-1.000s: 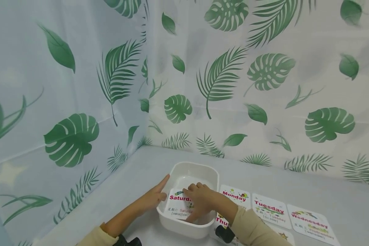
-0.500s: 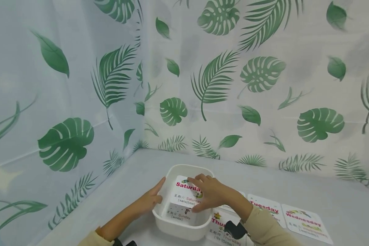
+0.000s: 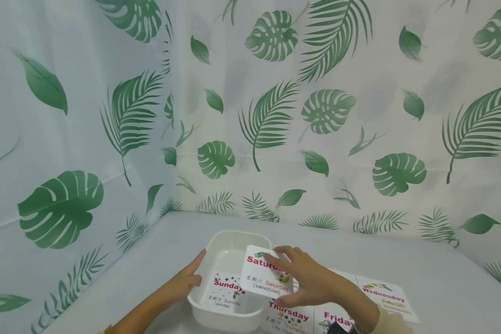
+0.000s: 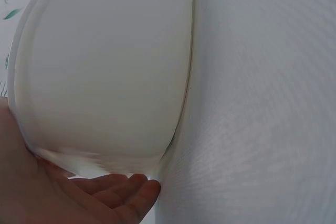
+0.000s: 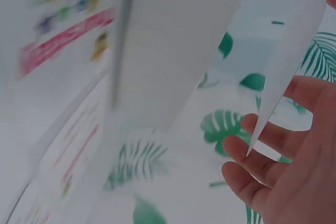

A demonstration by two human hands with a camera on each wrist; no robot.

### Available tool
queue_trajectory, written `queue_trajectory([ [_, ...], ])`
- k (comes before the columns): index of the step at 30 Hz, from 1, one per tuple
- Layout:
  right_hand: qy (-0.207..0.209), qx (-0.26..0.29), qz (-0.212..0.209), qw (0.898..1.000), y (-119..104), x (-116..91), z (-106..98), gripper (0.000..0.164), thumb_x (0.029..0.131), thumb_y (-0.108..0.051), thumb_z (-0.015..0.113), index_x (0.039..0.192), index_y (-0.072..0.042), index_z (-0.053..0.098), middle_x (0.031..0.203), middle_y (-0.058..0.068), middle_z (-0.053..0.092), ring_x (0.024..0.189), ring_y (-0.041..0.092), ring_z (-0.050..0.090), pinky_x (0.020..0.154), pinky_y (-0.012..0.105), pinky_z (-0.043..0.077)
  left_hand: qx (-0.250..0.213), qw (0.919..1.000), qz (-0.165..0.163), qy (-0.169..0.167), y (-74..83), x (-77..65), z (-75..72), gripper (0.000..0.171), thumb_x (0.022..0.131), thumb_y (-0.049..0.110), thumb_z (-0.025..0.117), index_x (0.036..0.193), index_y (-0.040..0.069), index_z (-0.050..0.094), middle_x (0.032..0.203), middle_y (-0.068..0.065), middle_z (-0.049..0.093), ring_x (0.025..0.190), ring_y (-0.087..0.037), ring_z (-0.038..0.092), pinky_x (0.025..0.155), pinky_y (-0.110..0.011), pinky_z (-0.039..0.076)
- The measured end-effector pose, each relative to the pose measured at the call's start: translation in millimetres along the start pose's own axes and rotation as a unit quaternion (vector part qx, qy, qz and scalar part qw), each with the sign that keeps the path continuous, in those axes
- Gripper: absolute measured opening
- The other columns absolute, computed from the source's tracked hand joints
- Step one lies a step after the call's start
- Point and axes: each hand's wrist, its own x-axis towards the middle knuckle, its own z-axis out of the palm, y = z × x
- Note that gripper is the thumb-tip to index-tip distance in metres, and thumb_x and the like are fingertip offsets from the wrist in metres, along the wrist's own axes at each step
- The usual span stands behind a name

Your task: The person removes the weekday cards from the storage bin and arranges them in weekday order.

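Note:
In the head view, a white plastic tub [image 3: 223, 320] stands at the centre of the table. My left hand [image 3: 183, 283] holds its left side, one finger lying along the rim; the left wrist view shows fingers [image 4: 131, 198] against the outer wall. My right hand [image 3: 311, 280] grips a white "Saturday" card [image 3: 259, 278] between thumb and fingers. That card hangs tilted over the tub's right rim, its right edge covered by the hand. Inside the tub lies a "Sunday" card [image 3: 223, 292]. Seen edge-on in the right wrist view, the held card [image 5: 289, 56] crosses the fingers.
Right of the tub lie more day cards: "Thursday" [image 3: 290, 317], "Friday" [image 3: 334, 320] and "Wednesday" [image 3: 386, 299]. Others behind them are largely hidden by the right hand and arm. A leaf-printed curtain [image 3: 275, 176] bounds the table at the back and left.
My right hand has lifted the "Saturday" card out of the tub and moved it right, uncovering the "Sunday" card. The left hand stays at the tub while the head view has swung right.

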Motion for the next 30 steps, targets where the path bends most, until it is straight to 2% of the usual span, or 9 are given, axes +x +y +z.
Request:
queue_trajectory([
  [3,0.005,-0.002,0.029,1.0,13.9,-47.5,1.9,0.081,0.071,-0.053,0.065,0.142,-0.03,0.032,0.137,0.012,0.036,0.118,0.034,0.04,0.083,0.061,0.042,-0.009,0.9998,-0.007,-0.018,-4.0,-4.4,5.2,0.08,0.074,0.001,0.043,0.146,0.004,0.008,0.151,-0.018,0.008,0.137,-0.042,0.007,0.108,-0.058,0.009],
  [7,-0.004,0.0,0.1,0.995,34.7,-102.2,-3.7,0.083,0.069,-0.049,0.069,0.141,-0.031,0.032,0.138,0.015,0.035,0.117,0.041,0.04,0.077,0.066,0.041,0.009,0.9994,-0.013,-0.029,-2.3,-8.8,1.7,0.079,0.077,0.002,0.042,0.147,0.005,0.005,0.152,-0.017,0.004,0.138,-0.039,0.002,0.109,-0.055,0.005],
  [12,-0.032,0.001,0.175,0.984,56.6,-152.7,-15.6,0.086,0.067,-0.041,0.072,0.142,-0.031,0.031,0.138,0.019,0.033,0.116,0.044,0.039,0.074,0.067,0.042,0.041,0.9978,-0.014,-0.05,4.2,-7.0,-7.5,0.08,0.079,0.002,0.039,0.146,0.004,-0.003,0.151,-0.02,-0.004,0.138,-0.04,-0.003,0.11,-0.054,0.002],
  [15,-0.045,-0.005,0.214,0.976,64.8,-176.6,-26.2,0.086,0.066,-0.037,0.073,0.141,-0.03,0.032,0.138,0.02,0.033,0.116,0.044,0.039,0.074,0.065,0.043,0.05,0.9968,-0.007,-0.063,8.4,-1.3,-5.3,0.079,0.08,0.002,0.037,0.146,0.006,-0.006,0.152,-0.018,-0.007,0.138,-0.04,-0.005,0.11,-0.055,0.001],
  [18,-0.058,-0.006,0.231,0.971,71.9,-181.6,-32.0,0.085,0.065,-0.036,0.074,0.14,-0.029,0.035,0.139,0.019,0.032,0.115,0.044,0.04,0.074,0.063,0.044,0.058,0.9963,-0.008,-0.062,9.9,-0.9,-10.1,0.078,0.082,0.004,0.036,0.146,0.007,-0.008,0.152,-0.017,-0.009,0.138,-0.039,-0.007,0.109,-0.057,0.0],
  [24,-0.085,0.03,0.229,0.969,80.7,-189.5,-39.1,0.083,0.064,-0.032,0.075,0.138,-0.021,0.038,0.14,0.022,0.028,0.117,0.047,0.037,0.076,0.063,0.045,0.046,0.9966,-0.002,-0.068,10.7,1.0,-13.7,0.079,0.081,0.002,0.036,0.146,0.007,-0.009,0.151,-0.016,-0.013,0.138,-0.04,-0.011,0.108,-0.059,-0.002],
  [30,-0.108,0.046,0.249,0.961,82.4,-197.3,-32.5,0.082,0.064,-0.03,0.075,0.137,-0.021,0.039,0.14,0.022,0.027,0.117,0.047,0.037,0.077,0.061,0.045,0.043,0.9962,-0.006,-0.075,7.0,1.0,-9.1,0.081,0.08,0.001,0.036,0.145,0.006,-0.011,0.151,-0.016,-0.013,0.138,-0.04,-0.01,0.109,-0.057,-0.002],
])
